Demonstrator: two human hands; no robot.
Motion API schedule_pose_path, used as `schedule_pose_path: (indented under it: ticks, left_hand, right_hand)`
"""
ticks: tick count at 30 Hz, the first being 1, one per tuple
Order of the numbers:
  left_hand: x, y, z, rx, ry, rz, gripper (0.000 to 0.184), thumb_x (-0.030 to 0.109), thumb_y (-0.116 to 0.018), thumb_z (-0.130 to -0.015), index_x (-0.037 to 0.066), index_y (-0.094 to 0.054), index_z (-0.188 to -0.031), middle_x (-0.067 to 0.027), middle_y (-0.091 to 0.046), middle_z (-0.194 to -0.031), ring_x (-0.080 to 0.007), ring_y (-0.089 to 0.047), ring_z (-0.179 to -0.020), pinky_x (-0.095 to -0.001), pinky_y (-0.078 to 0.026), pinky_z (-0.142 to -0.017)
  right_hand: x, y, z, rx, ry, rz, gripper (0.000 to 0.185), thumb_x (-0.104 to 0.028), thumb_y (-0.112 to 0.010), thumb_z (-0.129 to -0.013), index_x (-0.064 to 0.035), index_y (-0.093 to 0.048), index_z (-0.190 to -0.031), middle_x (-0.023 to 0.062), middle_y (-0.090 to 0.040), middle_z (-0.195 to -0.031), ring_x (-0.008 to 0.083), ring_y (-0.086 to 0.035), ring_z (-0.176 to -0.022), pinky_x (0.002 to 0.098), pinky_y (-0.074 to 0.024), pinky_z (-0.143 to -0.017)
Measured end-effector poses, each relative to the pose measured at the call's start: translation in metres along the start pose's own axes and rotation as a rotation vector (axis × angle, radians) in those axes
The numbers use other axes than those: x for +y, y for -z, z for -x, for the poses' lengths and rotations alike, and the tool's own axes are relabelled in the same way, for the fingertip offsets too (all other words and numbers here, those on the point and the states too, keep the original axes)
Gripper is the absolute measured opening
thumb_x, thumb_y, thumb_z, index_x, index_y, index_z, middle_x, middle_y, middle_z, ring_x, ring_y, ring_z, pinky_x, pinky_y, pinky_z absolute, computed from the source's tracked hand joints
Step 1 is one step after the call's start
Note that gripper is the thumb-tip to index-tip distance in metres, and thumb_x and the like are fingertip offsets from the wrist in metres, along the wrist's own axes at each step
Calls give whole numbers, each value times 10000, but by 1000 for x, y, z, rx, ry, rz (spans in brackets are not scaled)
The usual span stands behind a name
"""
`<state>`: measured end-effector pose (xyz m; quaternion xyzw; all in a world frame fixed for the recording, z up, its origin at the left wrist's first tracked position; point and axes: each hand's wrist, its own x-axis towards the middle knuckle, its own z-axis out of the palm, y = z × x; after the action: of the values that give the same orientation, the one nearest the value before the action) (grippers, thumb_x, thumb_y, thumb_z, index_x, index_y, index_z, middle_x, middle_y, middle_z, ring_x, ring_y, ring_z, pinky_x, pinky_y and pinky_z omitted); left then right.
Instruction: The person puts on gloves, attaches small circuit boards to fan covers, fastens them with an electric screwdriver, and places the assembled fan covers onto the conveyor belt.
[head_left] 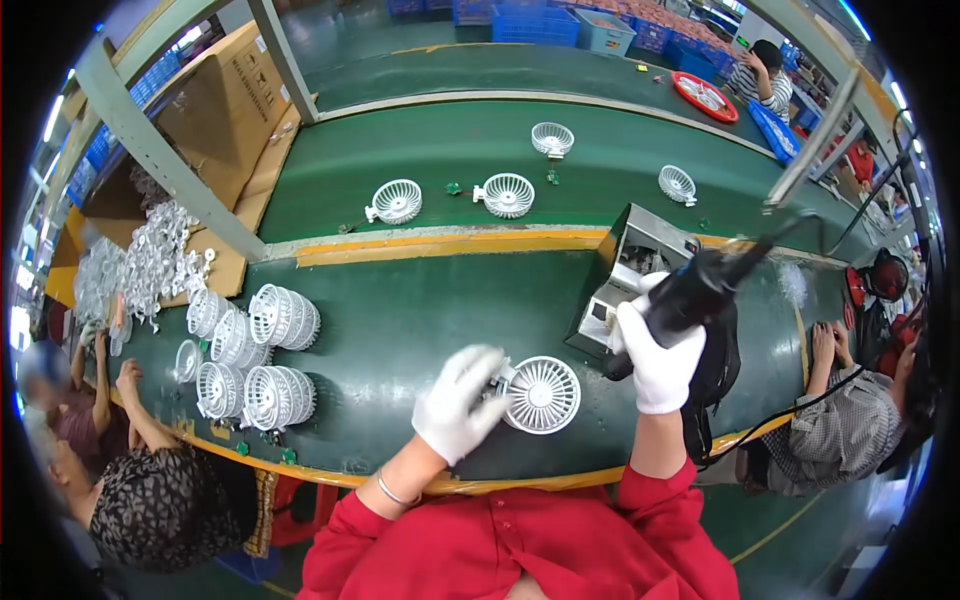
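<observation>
Risk, lower centre | we're gripping black driver (pixel 690 296), right hand (pixel 662 358); left hand (pixel 455 408) curling at fan guard (pixel 543 396), grip unclear | guard could be slipping if held loosely.

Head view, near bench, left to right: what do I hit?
Stacked white fan guards → gloved left hand → single white fan guard → gloved right hand → co-worker's hands.

White, matt plastic fan housings (pixel 284 398) sit at left of frame on a smooth, faintly glossy green tabletop (pixel 400 300); right of center, a grey metal box (pixel 655 245) shows a dull sheen.
</observation>
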<state>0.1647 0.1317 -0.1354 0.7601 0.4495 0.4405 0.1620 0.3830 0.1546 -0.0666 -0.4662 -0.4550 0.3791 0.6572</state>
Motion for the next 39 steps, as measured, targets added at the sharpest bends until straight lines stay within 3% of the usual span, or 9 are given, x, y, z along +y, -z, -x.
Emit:
schedule_pose_path:
  ticks: [2, 5, 9, 12, 14, 18, 25, 34, 39]
  left_hand:
    - [1, 6, -9, -176, 408, 112, 453, 139, -699, -741, 48, -599, -1173, -132, -609, -1035, -174, -597, -691, -303, -503, -654]
    - [-18, 5, -6, -331, 405, 168, 440, 195, -702, -770, 52, -611, -1177, -86, -592, -881, -135, -540, -645, -264, -478, -656]
    - [-18, 5, 0, -380, 360, 120, 385, 198, -710, -779, 61, -644, -1133, -48, -573, -766, -132, -530, -637, -262, -458, -642]
    - [-17, 8, 1, -385, 383, 158, 364, 183, -707, -781, 71, -650, -1123, -43, -572, -701, -141, -528, -630, -269, -455, -640]
    - [-17, 8, 4, -365, 372, 140, 356, 172, -707, -777, 78, -654, -1116, -44, -565, -660, -148, -524, -618, -274, -454, -637]
    - [-10, 10, 1, -389, 423, 143, 336, 192, -687, -791, 100, -647, -1111, -49, -584, -653, -193, -566, -681, -308, -463, -664]
    - [-14, 5, 8, -252, 304, 149, 323, 168, -686, -782, 102, -653, -1096, -57, -597, -714, -198, -556, -692, -290, -467, -676]
    - [-16, 13, 7, -468, 242, 30, 228, 144, -614, -839, 138, -613, -1066, -84, -617, -800, -289, -588, -763, -369, -484, -691]
    - [-4, 20, -1, -485, 258, 32, 223, 115, -615, -823, 117, -627, -1046, -35, -654, -788, -262, -575, -765, -348, -475, -708]
  right_hand:
    - [11, 0, 0, 8, -84, 19, 371, 62, -685, -764, 4, -533, -1098, 9, -588, -726, 74, -570, -603, 217, -461, -565]
    - [34, 12, 5, -15, -62, 71, 442, 32, -709, -755, -5, -507, -1147, 32, -592, -851, 85, -581, -731, 232, -479, -665]
    - [15, 1, 19, 229, 304, 424, 639, -33, -799, -658, 39, -443, -1183, 115, -538, -1054, 164, -517, -985, 317, -427, -893]
    - [3, 10, 41, 189, 853, 964, 728, 5, -771, -610, -23, -427, -1251, 143, -508, -1160, 247, -533, -1005, 358, -424, -851]
    - [-9, 0, 48, -406, 631, 928, 580, -67, -798, -596, -55, -557, -1124, 122, -582, -1031, 293, -564, -898, 363, -443, -763]
    - [27, -15, 59, -648, 344, 1252, 244, -218, -708, -693, -104, -586, -871, 59, -555, -790, 240, -532, -721, 359, -416, -629]
    - [43, -15, 61, -595, 488, 1247, 185, -179, -677, -665, -94, -566, -787, 80, -527, -752, 252, -516, -709, 369, -402, -610]
    - [39, -16, 61, -660, 453, 1219, 172, -175, -667, -677, -87, -585, -799, 84, -528, -784, 252, -513, -749, 373, -401, -634]
    - [37, -17, 64, -679, 428, 1274, 215, -198, -699, -699, -103, -602, -866, 74, -528, -809, 255, -514, -765, 370, -404, -659]
